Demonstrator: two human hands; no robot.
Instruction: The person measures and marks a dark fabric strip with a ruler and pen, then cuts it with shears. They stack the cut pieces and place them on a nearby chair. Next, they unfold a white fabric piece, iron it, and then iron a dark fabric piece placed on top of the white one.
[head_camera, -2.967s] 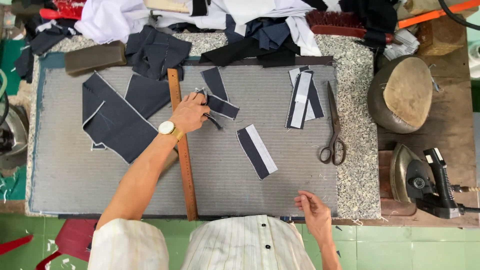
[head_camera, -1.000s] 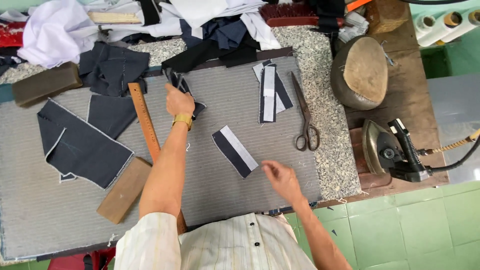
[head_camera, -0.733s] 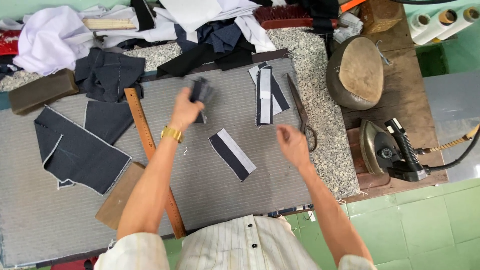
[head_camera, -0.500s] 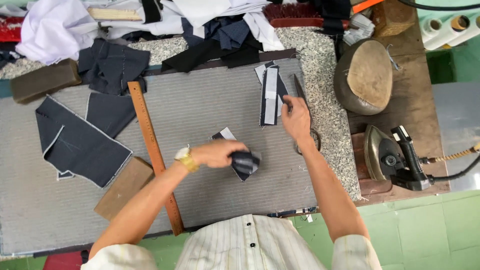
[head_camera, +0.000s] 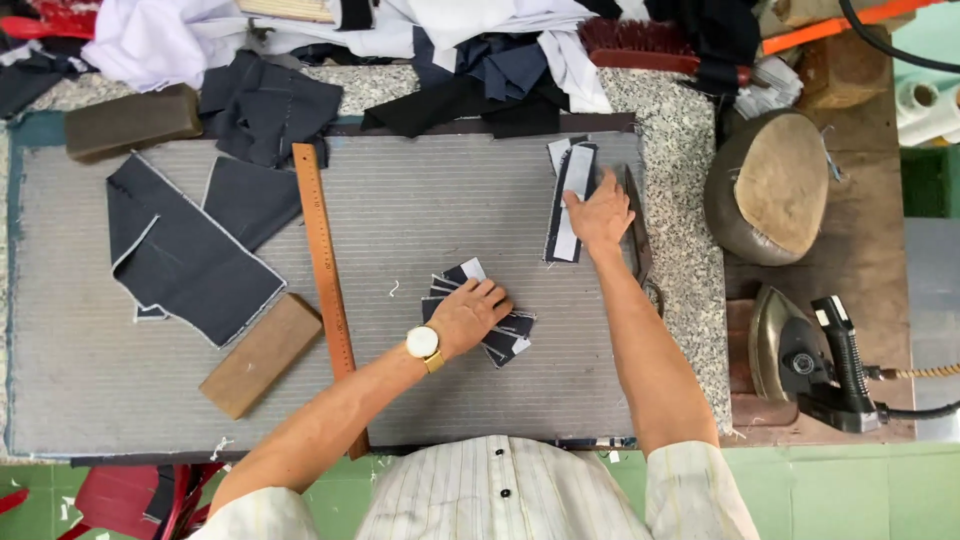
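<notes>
Two bare hands work over a grey ribbed pad (head_camera: 400, 200) that covers most of the bench (head_camera: 690, 270), seen from the head camera. The left hand (head_camera: 468, 315), with a wristwatch (head_camera: 422, 343) on its wrist, lies palm down near the middle of the pad on a small fanned stack of dark cloth pieces (head_camera: 505, 335); its fingers (head_camera: 490, 297) are loosely curled and pressing on the stack rather than pinching it. The right hand (head_camera: 600, 212) reaches to the far right of the pad, fingers slightly spread and flat, touching a pair of narrow dark and white strips (head_camera: 568, 200) that lie lengthwise. Scissors (head_camera: 640, 250) lie just beside this hand on its right, partly hidden by it. A wooden ruler (head_camera: 325, 280) runs near to far, left of the stack. Left of the ruler lie large dark fabric panels (head_camera: 190, 250) and a wooden block (head_camera: 260, 355), which touches the ruler. A second block (head_camera: 133, 120) sits at the far left corner. Heaped dark and white cloth (head_camera: 480, 50) and a brush (head_camera: 640, 38) line the far edge. On the right, off the pad, stand a rounded padded form (head_camera: 770, 185) and an electric iron (head_camera: 810, 360).
</notes>
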